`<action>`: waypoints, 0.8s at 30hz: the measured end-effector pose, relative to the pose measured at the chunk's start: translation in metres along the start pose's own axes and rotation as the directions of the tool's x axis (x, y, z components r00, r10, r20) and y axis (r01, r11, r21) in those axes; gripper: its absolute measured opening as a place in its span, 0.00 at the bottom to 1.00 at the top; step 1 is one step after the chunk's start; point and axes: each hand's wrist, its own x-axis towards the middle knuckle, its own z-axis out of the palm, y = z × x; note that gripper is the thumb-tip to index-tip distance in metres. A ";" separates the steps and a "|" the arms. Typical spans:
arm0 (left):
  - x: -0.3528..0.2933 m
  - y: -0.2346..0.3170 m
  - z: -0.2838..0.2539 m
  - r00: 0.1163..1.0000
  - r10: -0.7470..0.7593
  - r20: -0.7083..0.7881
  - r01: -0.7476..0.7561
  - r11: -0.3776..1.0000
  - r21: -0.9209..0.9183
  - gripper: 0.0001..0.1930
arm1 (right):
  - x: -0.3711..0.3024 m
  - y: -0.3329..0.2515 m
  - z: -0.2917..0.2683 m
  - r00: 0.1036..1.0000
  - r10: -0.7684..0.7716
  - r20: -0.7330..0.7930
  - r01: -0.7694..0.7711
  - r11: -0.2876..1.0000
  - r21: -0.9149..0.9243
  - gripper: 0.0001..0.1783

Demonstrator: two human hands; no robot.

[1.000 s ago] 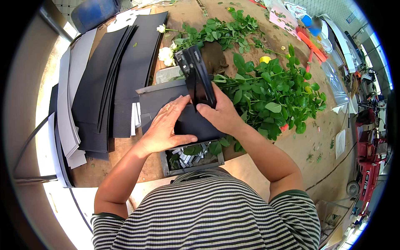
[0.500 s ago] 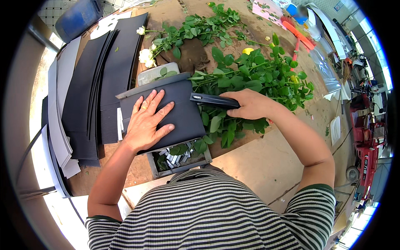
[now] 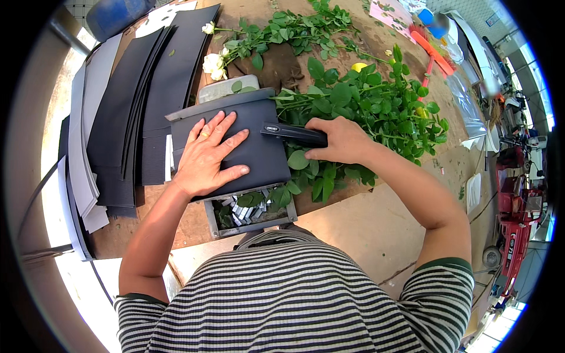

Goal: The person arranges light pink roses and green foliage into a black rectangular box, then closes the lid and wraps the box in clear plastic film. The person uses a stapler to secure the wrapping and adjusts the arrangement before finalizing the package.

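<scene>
My right hand (image 3: 341, 141) is gripping a black stapler (image 3: 297, 135), its nose overlapping the right edge of the black cardboard sheet (image 3: 265, 167); can't tell if the edge is between the jaws. Left of that grip, my left hand (image 3: 209, 156) is lying flat, fingers spread, pinning the sheet, grasping nothing. For clean stapling I'd be squaring the nose, pressing evenly, fingertips clear. Leafy rose stems (image 3: 371, 106) are lying beyond; white roses (image 3: 213, 63), farther up-left.

Flower workshop | white roses (image 3: 213, 63) | stacked sheets (image 3: 120, 112) | stapler (image 3: 294, 134) | worktable (image 3: 188, 230)
</scene>
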 end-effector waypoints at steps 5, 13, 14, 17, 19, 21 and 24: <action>-0.005 -0.004 0.005 1.000 0.008 -0.030 -0.008 1.000 0.015 0.36 | -0.008 0.016 -0.004 0.994 -0.094 0.047 0.077 0.953 0.293 0.30; -0.014 -0.017 0.001 0.987 -0.053 -0.153 -0.012 0.919 -0.394 0.39 | -0.046 -0.017 -0.013 0.941 -0.111 -0.318 0.309 0.663 0.682 0.28; -0.018 -0.010 -0.003 0.966 -0.140 -0.215 -0.034 0.760 -0.648 0.41 | -0.041 -0.039 -0.006 0.924 -0.155 -0.349 0.357 0.675 0.646 0.28; -0.020 0.034 -0.014 0.893 -0.214 -0.396 -0.343 0.247 -0.906 0.48 | -0.018 -0.111 0.019 0.862 -0.309 -0.401 0.480 0.751 0.453 0.31; -0.031 0.057 -0.020 0.786 -0.553 -0.277 -0.335 -0.004 -0.942 0.43 | 0.000 -0.149 0.049 0.696 -0.495 -0.521 0.612 0.788 0.068 0.34; -0.053 0.045 -0.027 0.674 -0.678 -0.292 -0.405 -0.008 -0.914 0.36 | 0.005 -0.167 0.055 0.527 -0.647 -0.552 0.755 0.654 -0.046 0.36; -0.101 0.001 -0.031 0.583 -0.782 -0.221 -0.276 0.065 -0.959 0.32 | 0.001 -0.155 0.060 0.631 -0.586 -0.509 0.705 0.707 0.059 0.22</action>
